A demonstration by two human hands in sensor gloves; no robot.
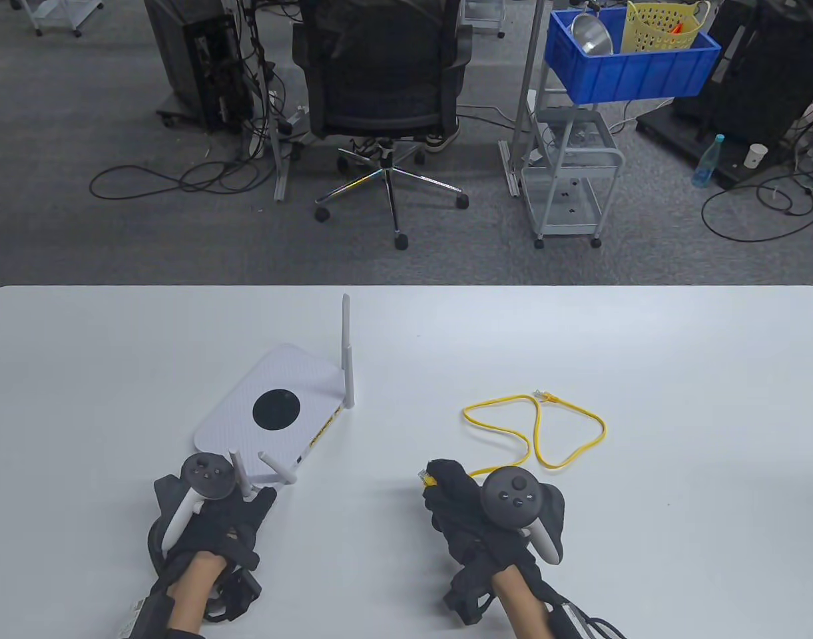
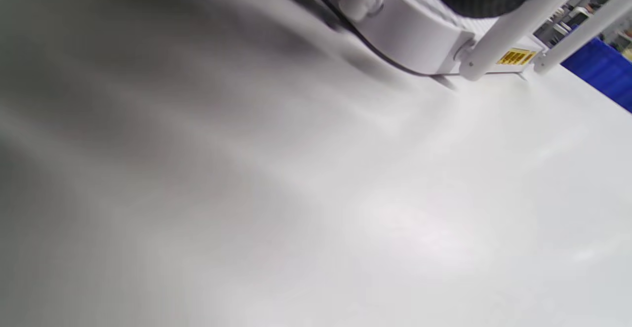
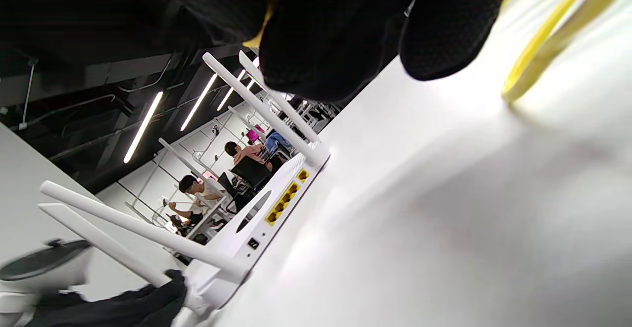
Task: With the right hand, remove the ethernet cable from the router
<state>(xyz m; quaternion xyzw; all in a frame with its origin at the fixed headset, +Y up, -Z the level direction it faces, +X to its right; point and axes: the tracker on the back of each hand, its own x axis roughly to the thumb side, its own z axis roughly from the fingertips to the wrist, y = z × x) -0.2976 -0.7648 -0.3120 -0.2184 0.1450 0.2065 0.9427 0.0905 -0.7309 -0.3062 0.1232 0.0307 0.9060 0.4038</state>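
The white router (image 1: 273, 406) with a black disc on top and several antennas lies at the table's left middle. Its yellow ports (image 3: 284, 201) show empty in the right wrist view, and also in the left wrist view (image 2: 516, 57). My left hand (image 1: 236, 496) rests on the router's near corner by the antennas. My right hand (image 1: 439, 482) pinches one plug end of the yellow ethernet cable (image 1: 536, 432), well apart from the router. The cable loops on the table to the right, its other plug (image 1: 546, 397) lying free.
The white table (image 1: 679, 373) stretches wide to the right and back. Beyond its far edge are an office chair (image 1: 386, 86), a metal cart (image 1: 572, 180) and a blue bin (image 1: 629, 60) on the floor.
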